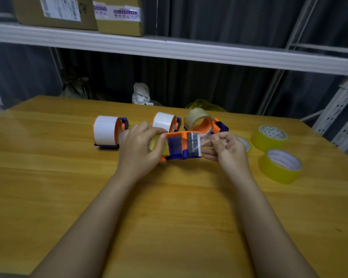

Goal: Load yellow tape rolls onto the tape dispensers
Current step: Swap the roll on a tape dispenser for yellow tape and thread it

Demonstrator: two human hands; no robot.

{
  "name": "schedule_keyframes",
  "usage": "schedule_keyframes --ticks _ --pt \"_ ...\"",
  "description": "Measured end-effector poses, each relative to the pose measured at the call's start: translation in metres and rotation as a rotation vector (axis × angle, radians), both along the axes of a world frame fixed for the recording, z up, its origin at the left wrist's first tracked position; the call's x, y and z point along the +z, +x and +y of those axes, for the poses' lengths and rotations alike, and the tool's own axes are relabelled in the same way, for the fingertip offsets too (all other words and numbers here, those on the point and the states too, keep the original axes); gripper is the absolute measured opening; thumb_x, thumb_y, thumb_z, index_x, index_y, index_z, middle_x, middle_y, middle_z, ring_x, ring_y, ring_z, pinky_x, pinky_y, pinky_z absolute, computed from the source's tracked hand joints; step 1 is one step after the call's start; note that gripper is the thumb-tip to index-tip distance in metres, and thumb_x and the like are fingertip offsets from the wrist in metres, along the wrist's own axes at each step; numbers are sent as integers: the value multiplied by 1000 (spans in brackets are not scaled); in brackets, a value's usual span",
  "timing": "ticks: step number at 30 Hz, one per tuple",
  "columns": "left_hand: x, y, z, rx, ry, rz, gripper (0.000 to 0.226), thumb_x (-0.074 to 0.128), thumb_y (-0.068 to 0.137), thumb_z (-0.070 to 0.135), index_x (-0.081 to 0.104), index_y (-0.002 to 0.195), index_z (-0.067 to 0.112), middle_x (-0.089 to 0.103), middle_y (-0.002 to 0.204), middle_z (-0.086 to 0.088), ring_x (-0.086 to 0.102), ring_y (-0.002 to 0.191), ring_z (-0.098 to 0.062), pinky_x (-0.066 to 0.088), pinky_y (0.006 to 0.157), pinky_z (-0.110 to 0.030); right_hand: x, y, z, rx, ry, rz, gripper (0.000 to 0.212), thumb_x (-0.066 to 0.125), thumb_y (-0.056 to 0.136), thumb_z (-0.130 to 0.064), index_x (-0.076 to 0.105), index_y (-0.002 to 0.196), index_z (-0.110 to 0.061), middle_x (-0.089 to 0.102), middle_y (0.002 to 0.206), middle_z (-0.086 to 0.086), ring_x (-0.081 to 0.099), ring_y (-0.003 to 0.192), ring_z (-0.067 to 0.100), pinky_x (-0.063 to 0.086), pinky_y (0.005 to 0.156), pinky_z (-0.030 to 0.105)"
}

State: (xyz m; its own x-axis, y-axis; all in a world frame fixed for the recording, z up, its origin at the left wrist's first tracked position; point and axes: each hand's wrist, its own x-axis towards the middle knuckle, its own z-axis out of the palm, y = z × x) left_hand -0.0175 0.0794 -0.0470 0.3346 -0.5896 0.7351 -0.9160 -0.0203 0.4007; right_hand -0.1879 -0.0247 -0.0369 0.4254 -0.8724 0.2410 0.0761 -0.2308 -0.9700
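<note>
Nothing is reading clearly to me. At about eleven o'clock, a cardboard box on the shelf is carrying a white shipping label, its print too blurred to make out. Just beside it, a second cardboard box is showing a white sticker with purple marks that I cannot decipher. At three o'clock, the yellow tape rolls are showing patterned print on their cores, too small to read.

My left hand covers most of the yellow tape roll; my right hand hides a third loose roll. Shelf carton labels blurred, unreadable.
</note>
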Motion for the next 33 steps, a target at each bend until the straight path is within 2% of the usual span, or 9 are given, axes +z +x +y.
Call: schedule_keyframes --ticks 5,10,14,18,21,24,28,31,33 --pt "-2 0 0 -29 -44 70 38 44 88 38 71 98 13 52 79 5 49 77 -11 40 63 -31 -1 -2 2 39 58 -23 14 44 100 -10 53 89 -11 70 80 5 70 66 10 58 63 21" --pt "-5 1 1 -61 -14 107 43 39 90 41 69 106 15 53 83 4 51 82 -13 45 67 -37 -1 -4 0 70 88 -3 17 41 101 -10 53 88 -12 71 85 9 71 70 14 58 65 23" --pt "-5 0 2 -61 -20 129 40 41 91 38 69 108 15 54 84 3 51 83 -13 46 67 -39 0 -4 1 41 167 -65 13 45 100 -12 56 96 -6 72 83 9 71 70 14 58 65 22" --pt "-4 -4 2 -58 -56 117 41 41 90 38 70 105 14 50 82 8 48 79 -8 41 62 -28 2 -7 -1 31 302 -146 9 56 95 -15 62 98 -9 75 91 9 72 83 18 59 71 27" --pt "-4 -2 4 -28 -68 113 31 46 91 31 70 105 15 50 82 7 45 78 -4 39 61 -28 1 -10 -8 -122 359 -231 7 54 96 -14 60 100 -16 72 97 8 72 82 16 58 67 28" --pt "-3 2 6 4 -104 177 28 49 91 28 70 104 15 53 85 3 50 81 -9 45 63 -38 -1 -12 -11 -272 203 -216 11 53 96 -12 59 97 -21 68 93 3 66 76 9 56 62 22" --pt "-3 -1 6 12 -105 141 31 47 91 32 69 106 15 52 85 6 51 82 -12 48 66 -43 -4 -5 -2 -214 -69 -59 7 62 92 -17 68 93 -15 65 82 -2 58 72 6 50 62 16" --pt "-3 -4 5 20 -111 92 35 45 91 34 69 106 13 50 84 7 50 80 -11 46 68 -39 -5 1 5 -180 -99 -19 6 65 89 -18 71 91 -15 66 79 -9 58 71 -4 50 67 17" --pt "-3 -4 5 33 -118 81 32 47 91 31 69 106 12 51 83 5 50 79 -12 45 68 -38 -6 3 7 -155 -95 -20 9 67 87 -16 73 92 -11 65 75 -12 58 67 -8 48 64 12"
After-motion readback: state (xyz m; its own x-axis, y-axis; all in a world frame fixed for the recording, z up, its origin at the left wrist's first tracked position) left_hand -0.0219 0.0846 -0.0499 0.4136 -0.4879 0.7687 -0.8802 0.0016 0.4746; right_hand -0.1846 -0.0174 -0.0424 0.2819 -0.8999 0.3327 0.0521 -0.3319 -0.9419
